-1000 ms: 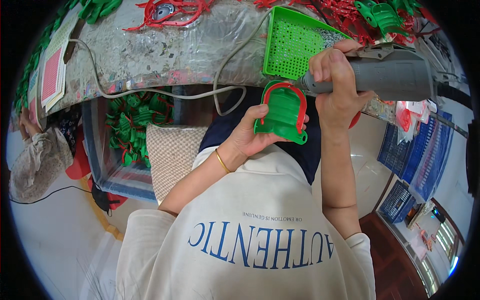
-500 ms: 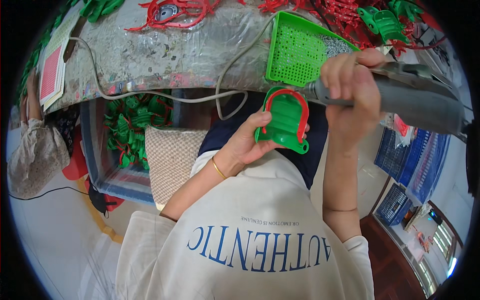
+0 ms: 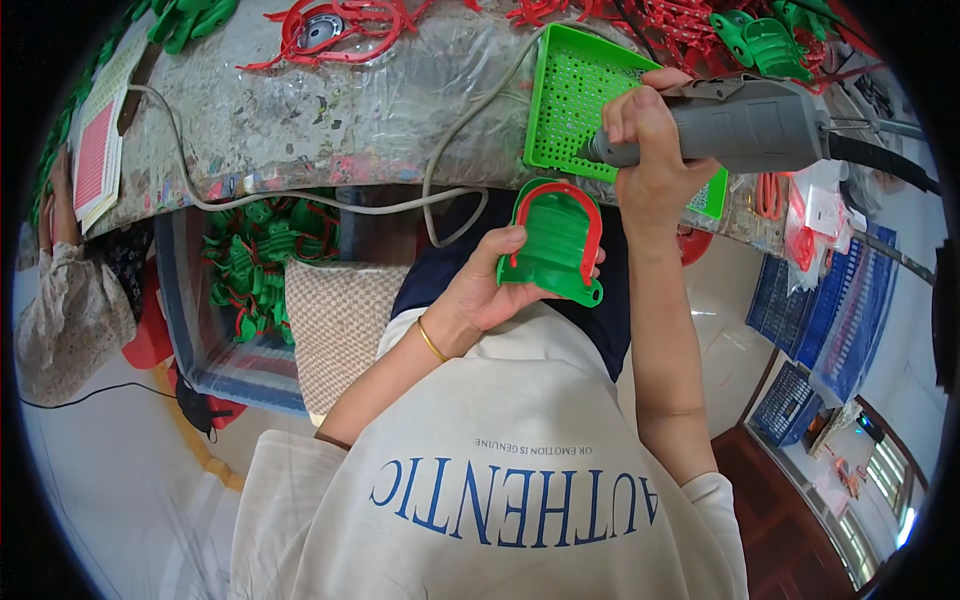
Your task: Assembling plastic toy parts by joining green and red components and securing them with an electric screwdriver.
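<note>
My left hand (image 3: 478, 288) grips a green plastic part (image 3: 553, 238), a curved shell with a small ring at its lower corner. A red U-shaped strip (image 3: 592, 222) runs round the shell's inner edge. Wrapped in my right hand (image 3: 652, 165) is a grey electric screwdriver (image 3: 760, 125), lying nearly level with its nose to the left. That nose is over the green perforated basket (image 3: 541, 100), just beyond the green part. Small metal screws lie in the basket, partly hidden by the hand and the tool.
Several finished-looking green and red parts (image 3: 270, 245) fill a blue-grey crate (image 3: 185, 330) below the bench. A pale cable (image 3: 300, 190) loops along the bench edge. Red frames (image 3: 365, 30) lie at the back. At far left is another person's sleeve (image 3: 75, 310); blue crates (image 3: 790, 310) stand right.
My right hand has brought the screwdriver away from the green part, up and left over the basket. The left hand still holds the green part, shifted slightly left.
</note>
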{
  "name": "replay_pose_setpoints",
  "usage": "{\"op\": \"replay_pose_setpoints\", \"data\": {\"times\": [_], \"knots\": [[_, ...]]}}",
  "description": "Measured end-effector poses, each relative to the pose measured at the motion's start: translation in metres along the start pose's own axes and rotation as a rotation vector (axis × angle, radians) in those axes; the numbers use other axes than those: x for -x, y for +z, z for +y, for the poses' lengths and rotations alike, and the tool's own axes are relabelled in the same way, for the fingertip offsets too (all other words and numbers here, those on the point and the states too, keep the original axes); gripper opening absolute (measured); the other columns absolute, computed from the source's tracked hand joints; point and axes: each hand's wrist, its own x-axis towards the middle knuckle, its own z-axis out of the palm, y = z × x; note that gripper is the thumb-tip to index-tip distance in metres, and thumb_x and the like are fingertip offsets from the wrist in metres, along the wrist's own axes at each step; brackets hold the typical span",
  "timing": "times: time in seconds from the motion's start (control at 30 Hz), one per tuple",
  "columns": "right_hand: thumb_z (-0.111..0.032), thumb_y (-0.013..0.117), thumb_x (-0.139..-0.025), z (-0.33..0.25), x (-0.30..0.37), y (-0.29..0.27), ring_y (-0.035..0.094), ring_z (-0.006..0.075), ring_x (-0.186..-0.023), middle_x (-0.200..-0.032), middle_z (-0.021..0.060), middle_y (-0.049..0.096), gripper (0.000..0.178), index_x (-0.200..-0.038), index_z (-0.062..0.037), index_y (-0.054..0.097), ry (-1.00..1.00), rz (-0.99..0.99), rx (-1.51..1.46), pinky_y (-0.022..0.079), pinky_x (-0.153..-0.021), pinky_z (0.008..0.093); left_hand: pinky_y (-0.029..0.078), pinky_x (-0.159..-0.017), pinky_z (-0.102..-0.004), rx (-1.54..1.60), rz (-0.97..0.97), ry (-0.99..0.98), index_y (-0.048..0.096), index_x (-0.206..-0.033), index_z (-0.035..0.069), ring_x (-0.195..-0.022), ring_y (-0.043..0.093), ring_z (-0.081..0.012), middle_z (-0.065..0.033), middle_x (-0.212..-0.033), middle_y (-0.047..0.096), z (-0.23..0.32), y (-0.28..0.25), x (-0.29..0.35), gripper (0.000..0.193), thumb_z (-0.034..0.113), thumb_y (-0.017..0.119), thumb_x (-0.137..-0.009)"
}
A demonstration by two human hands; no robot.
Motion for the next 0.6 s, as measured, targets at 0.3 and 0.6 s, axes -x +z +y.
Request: {"op": "replay_pose_setpoints", "data": {"times": [0.3, 0.6], "knots": [[0.004, 0.056, -0.083, 0.016, -0.007, 0.007, 0.046, 0.0124, -0.053, -0.063, 0.0035, 0.047, 0.013, -0.096, 0.0055, 0.053, -0.058, -0.051, 0.025, 0.040, -0.052, 0.0268, 0.041, -0.100, -0.0479, -0.010, -0.025, -0.008, 0.037, -0.133, -0.005, -0.115, 0.052, -0.0364, -0.0262, -0.124, 0.052, 0.000, 0.000, 0.003, 0.072, 0.040, 0.060, -0.081], [0.004, 0.057, -0.083, 0.027, -0.009, 0.008, 0.047, 0.0124, -0.053, -0.062, 0.0035, 0.048, 0.013, -0.095, 0.0059, 0.052, -0.059, -0.037, -0.091, 0.041, -0.053, 0.0272, 0.039, -0.102, -0.0506, 0.099, -0.013, -0.008, 0.035, -0.134, -0.005, -0.118, 0.050, -0.0372, -0.0261, -0.126, 0.050, 0.002, -0.003, 0.002, 0.068, 0.033, 0.059, -0.082]]}}
